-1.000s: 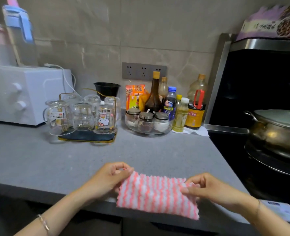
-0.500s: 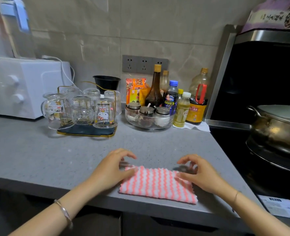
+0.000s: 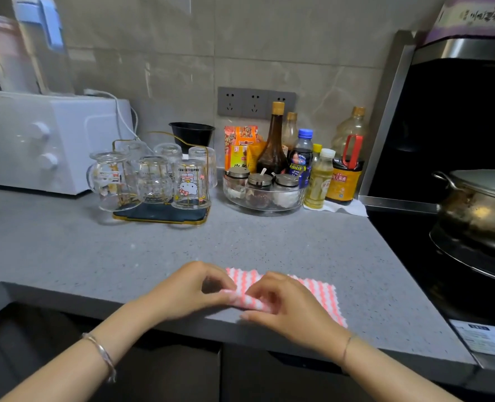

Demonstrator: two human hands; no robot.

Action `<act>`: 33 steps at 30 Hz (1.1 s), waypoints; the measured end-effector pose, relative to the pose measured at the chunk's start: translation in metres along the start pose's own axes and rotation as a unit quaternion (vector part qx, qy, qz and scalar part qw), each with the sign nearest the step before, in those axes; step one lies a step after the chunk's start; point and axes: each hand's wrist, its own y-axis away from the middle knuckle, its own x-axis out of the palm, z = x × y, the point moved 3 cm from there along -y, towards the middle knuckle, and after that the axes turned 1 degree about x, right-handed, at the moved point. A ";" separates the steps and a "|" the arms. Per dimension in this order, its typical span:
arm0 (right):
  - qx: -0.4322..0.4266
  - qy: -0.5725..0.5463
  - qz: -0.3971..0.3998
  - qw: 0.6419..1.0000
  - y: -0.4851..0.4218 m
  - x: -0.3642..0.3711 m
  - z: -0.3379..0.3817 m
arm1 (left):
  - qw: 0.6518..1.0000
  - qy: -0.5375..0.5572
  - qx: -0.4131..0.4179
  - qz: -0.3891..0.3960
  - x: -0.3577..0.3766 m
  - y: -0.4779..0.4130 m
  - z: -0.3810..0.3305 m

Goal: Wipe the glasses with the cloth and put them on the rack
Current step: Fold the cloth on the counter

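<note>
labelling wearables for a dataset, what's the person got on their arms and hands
No sleeves or gloves are in view. The wrist of the left hand carries a thin silver bangle. The wrist of the right hand has a finer, thread-like bracelet.

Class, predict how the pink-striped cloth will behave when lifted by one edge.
Probably floppy: the pink-striped cloth folds where the left hand and right hand pinch it. Likely light, lying thin on the counter. Its ribbed surface should resist slipping.

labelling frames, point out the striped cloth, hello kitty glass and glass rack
pink-and-white striped cloth (image 3: 323, 294): head view, bare right part
clear Hello Kitty glass (image 3: 189, 184): head view, printed side
gold wire rack (image 3: 159, 213): head view, dark base tray
</note>
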 end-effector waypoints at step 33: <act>0.130 -0.356 -0.143 0.914 -0.091 -0.132 -0.017 | 0.934 0.288 -0.033 -0.209 -0.078 -0.110 -0.075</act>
